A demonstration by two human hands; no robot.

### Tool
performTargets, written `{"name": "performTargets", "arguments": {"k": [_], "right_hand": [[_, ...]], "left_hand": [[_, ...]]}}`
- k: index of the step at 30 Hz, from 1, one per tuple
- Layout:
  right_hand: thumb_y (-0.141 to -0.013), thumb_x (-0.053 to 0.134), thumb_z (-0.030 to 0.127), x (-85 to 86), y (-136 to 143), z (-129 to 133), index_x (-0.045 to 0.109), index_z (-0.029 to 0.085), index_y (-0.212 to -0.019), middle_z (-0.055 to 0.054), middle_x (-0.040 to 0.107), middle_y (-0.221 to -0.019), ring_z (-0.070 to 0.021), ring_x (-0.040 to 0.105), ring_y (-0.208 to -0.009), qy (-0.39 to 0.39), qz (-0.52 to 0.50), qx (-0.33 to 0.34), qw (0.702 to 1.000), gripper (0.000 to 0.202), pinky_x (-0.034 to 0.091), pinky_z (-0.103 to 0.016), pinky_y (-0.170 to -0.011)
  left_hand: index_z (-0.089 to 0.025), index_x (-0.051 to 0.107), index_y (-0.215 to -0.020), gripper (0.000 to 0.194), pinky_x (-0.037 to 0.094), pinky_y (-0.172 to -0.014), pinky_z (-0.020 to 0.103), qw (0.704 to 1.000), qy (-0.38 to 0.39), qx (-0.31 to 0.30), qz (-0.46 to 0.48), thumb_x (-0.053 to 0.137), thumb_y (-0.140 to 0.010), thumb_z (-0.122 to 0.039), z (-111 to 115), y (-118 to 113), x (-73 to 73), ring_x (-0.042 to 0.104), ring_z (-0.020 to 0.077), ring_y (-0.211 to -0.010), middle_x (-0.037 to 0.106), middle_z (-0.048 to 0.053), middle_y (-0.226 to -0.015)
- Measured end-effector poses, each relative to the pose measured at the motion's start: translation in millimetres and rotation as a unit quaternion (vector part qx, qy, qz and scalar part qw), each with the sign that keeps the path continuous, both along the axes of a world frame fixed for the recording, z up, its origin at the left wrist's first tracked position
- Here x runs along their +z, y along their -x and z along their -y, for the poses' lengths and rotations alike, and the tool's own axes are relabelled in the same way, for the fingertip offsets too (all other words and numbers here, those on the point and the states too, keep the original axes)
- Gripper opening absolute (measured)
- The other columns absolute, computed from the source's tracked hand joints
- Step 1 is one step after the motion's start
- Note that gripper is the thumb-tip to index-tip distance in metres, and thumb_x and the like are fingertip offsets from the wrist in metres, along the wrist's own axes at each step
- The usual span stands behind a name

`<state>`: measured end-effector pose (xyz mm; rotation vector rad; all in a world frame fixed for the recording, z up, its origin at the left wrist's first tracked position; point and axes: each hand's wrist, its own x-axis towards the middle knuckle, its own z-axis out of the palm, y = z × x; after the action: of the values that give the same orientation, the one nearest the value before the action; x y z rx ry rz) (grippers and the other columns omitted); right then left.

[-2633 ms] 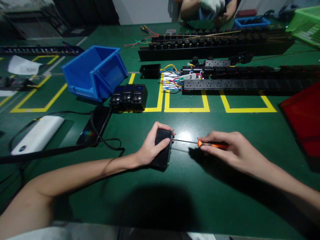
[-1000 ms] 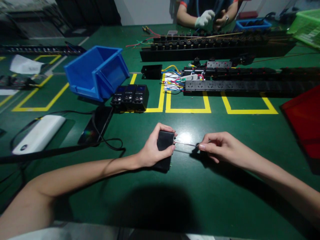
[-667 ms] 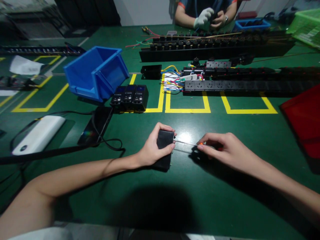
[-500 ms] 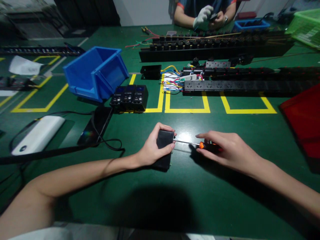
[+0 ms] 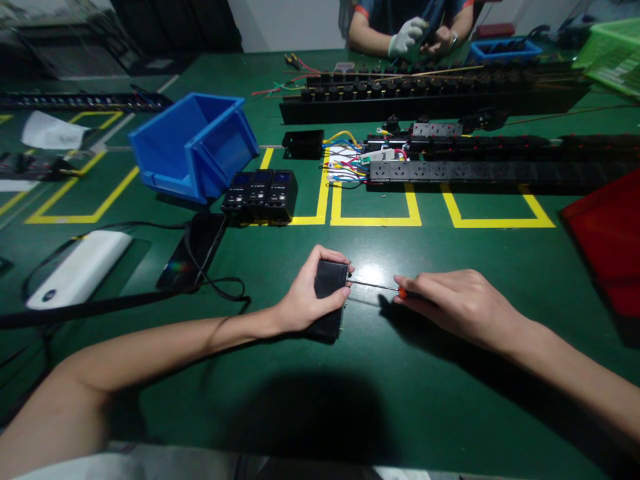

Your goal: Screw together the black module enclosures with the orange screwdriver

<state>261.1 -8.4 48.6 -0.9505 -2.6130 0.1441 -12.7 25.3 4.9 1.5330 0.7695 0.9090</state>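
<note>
My left hand [image 5: 313, 293] is closed round a small black box-shaped module [image 5: 327, 320], its thumb across the top and its fingers over the far edge. Small bright bits show along the module's right side. In my right hand [image 5: 450, 297] is a screwdriver [image 5: 375, 285] with an orange and dark handle, mostly covered by the fingers. Its thin metal shaft points left, and the tip meets the module's right side between my left thumb and fingers. What the tip engages is too small to make out.
Beyond my hands stand several black modules [image 5: 260, 197] with small displays, beside a blue bin [image 5: 193, 150]. Socket strips [image 5: 450, 175] with loose wires lie farther back. Left are a phone [image 5: 193, 250], cable and white power bank [image 5: 80, 270]; right, a red bin [image 5: 607, 240]. A co-worker's gloved hand [image 5: 407, 39] is opposite.
The fingers of my right hand have closed in round the screwdriver handle, covering more of it. My left hand and the module stay put. The co-worker's hands have shifted slightly.
</note>
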Motion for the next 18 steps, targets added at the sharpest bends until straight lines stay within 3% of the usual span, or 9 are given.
{"name": "performTargets", "arguments": {"k": [5, 10, 14, 18], "right_hand": [[-0.1, 0.054, 0.029, -0.5, 1.1, 1.4, 0.063, 0.016, -0.1, -0.007, 0.073, -0.082, -0.0168, 0.067, -0.062, 0.098, -0.045, -0.035, 0.994, 0.016, 0.042, -0.028, -0.054], [-0.098, 0.058, 0.042, 7.2, 6.2, 0.0, 0.068, 0.017, -0.096, -0.004, 0.072, -0.076, -0.0145, 0.063, -0.059, 0.294, -0.099, -0.1, 0.945, 0.027, 0.041, -0.026, -0.054], [-0.095, 0.061, 0.045, 8.7, 9.1, -1.1, 0.07, 0.017, -0.092, -0.003, 0.071, -0.075, -0.015, 0.063, -0.063, 0.335, -0.117, -0.126, 0.926, 0.029, 0.041, -0.026, -0.056], [-0.095, 0.061, 0.045, 7.5, 10.6, -0.7, 0.07, 0.018, -0.093, -0.003, 0.072, -0.076, -0.0156, 0.065, -0.064, 0.337, -0.113, -0.131, 0.925, 0.028, 0.042, -0.026, -0.057]], "left_hand": [[-0.019, 0.046, -0.11, 0.038, 0.055, -0.088, 0.037, 1.0, 0.002, -0.001, 0.0, 0.072, -0.084, -0.029, -0.2, 0.0, 1.2, 0.063, 0.0233, -0.108, 0.057, 0.009, -0.113], [-0.018, 0.047, -0.11, 0.038, 0.053, -0.09, 0.036, 1.0, -0.019, 0.0, -0.005, 0.072, -0.083, -0.026, -0.5, 0.1, 0.9, 0.062, 0.022, -0.107, 0.056, 0.009, -0.113], [-0.017, 0.047, -0.11, 0.038, 0.053, -0.089, 0.035, 1.0, -0.017, 0.002, -0.003, 0.072, -0.083, -0.026, -0.7, 0.2, -0.7, 0.063, 0.0213, -0.105, 0.056, 0.008, -0.112], [-0.017, 0.048, -0.111, 0.038, 0.052, -0.09, 0.035, 1.0, -0.013, 0.004, -0.001, 0.073, -0.083, -0.026, -0.6, 0.9, -1.7, 0.063, 0.0212, -0.105, 0.056, 0.008, -0.112]]}}
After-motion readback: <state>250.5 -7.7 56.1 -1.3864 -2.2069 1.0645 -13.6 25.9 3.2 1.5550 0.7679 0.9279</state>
